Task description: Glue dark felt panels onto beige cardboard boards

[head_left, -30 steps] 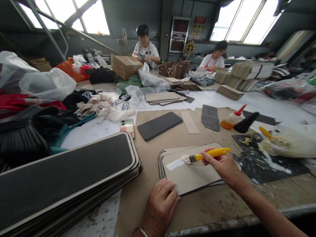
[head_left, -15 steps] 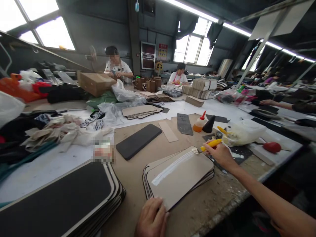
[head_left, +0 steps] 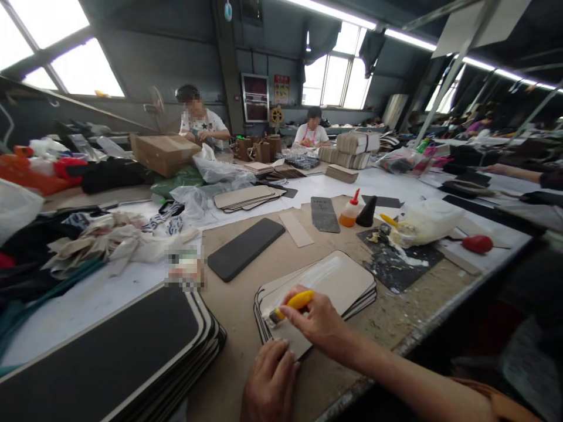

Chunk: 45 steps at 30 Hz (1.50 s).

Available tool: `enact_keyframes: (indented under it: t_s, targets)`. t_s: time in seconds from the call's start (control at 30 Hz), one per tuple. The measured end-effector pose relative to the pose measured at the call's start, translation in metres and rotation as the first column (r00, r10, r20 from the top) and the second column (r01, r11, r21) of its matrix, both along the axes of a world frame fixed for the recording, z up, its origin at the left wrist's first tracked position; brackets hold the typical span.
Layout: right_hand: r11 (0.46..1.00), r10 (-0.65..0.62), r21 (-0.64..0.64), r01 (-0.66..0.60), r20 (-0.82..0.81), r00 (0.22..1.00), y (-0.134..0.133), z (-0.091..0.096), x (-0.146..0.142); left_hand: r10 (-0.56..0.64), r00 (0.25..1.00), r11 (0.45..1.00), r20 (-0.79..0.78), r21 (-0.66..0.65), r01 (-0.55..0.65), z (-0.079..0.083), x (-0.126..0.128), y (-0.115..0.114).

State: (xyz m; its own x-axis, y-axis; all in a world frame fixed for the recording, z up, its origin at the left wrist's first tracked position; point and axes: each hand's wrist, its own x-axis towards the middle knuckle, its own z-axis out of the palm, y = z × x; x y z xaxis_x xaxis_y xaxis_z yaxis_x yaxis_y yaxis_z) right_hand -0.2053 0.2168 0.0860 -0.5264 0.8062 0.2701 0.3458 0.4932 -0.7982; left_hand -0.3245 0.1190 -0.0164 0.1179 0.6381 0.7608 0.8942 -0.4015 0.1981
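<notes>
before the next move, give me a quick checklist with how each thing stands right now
1. Brush held: ok, the right hand grips its yellow handle.
2. Bristles over the top board: ok, they are near its left end.
3. Top board steadied: ok, the left hand is at its near edge.
4. Boards underneath lined up with the top one: not ok, their edges fan out.
5. Bottle with the red tip upright: ok, it stands beyond the boards.
6. Enough white stuff on the bristles: cannot tell, too small to judge.
</notes>
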Motion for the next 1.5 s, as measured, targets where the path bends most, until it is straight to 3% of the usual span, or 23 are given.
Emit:
enact_keyframes:
  t_s: [0.1, 0.17, 0.3, 0.4, 0.47, 0.57, 0.73, 0.9, 1.0, 1.1, 1.17, 1.23, 1.3, 1.37, 1.5]
  targets:
    - [0.999, -0.038, 0.004, 0.038, 0.022, 0.999, 0.014, -0.001, 0.017, -0.019, 0.999, 1.0, -0.036, -0.016, 0.018, -0.005, -0.004, 0.0]
    - [0.981, -0.19, 0.05, 0.186, 0.095, 0.977, 0.041, -0.002, 0.043, -0.022, 0.998, 0.999, -0.058, -0.032, 0.021, -0.007, -0.005, -0.001]
    - [0.821, -0.57, 0.178, 0.542, 0.237, 0.787, 0.099, 0.0, 0.105, 0.001, 0.998, 0.999, -0.063, -0.042, -0.004, -0.006, -0.004, -0.003]
    - [0.757, -0.653, 0.254, 0.602, 0.259, 0.712, 0.11, -0.001, 0.14, 0.01, 0.998, 0.999, -0.064, -0.051, -0.013, -0.003, -0.002, -0.003]
    - [0.765, -0.637, 0.323, 0.557, 0.251, 0.729, 0.099, -0.004, 0.149, 0.015, 0.999, 0.999, -0.037, -0.039, -0.016, 0.001, 0.0, -0.003]
    - [0.818, -0.536, 0.363, 0.446, 0.201, 0.82, 0.066, -0.011, 0.139, 0.024, 0.999, 0.999, 0.026, -0.023, -0.023, 0.007, 0.004, -0.003]
    - [0.931, -0.299, 0.247, 0.27, 0.092, 0.95, 0.005, -0.015, 0.077, 0.044, 0.993, 0.995, 0.105, -0.092, -0.035, 0.011, 0.007, -0.007]
    - [0.991, -0.112, 0.064, 0.115, -0.046, 0.993, -0.043, -0.014, 0.026, 0.028, 0.989, 0.998, 0.147, -0.054, -0.02, 0.015, 0.008, -0.009]
    - [0.995, -0.103, -0.015, 0.102, -0.076, 0.992, -0.042, -0.017, 0.026, 0.029, 0.988, 0.997, 0.154, -0.07, -0.018, 0.019, 0.01, -0.009]
    - [0.973, -0.228, 0.025, 0.229, -0.027, 0.973, -0.01, -0.021, 0.057, 0.045, 0.988, 0.997, 0.15, -0.072, -0.035, 0.02, 0.011, -0.009]
    - [0.902, -0.426, 0.097, 0.421, 0.038, 0.904, 0.021, -0.021, 0.09, 0.052, 0.988, 0.997, 0.148, -0.072, -0.041, 0.019, 0.01, -0.009]
    - [0.78, -0.625, 0.12, 0.614, 0.092, 0.775, 0.046, -0.019, 0.122, 0.053, 0.988, 0.996, 0.147, -0.072, -0.042, 0.018, 0.01, -0.009]
    - [0.728, -0.686, 0.097, 0.679, 0.1, 0.721, 0.054, -0.015, 0.139, 0.06, 0.987, 0.996, 0.147, -0.073, -0.05, 0.018, 0.011, -0.009]
    - [0.782, -0.623, 0.018, 0.624, 0.061, 0.78, 0.043, -0.012, 0.136, 0.061, 0.986, 0.996, 0.153, -0.074, -0.05, 0.018, 0.011, -0.009]
    - [0.924, -0.35, -0.18, 0.336, -0.049, 0.936, -0.012, -0.016, 0.086, 0.048, 0.984, 0.995, 0.174, -0.09, -0.032, 0.018, 0.012, -0.01]
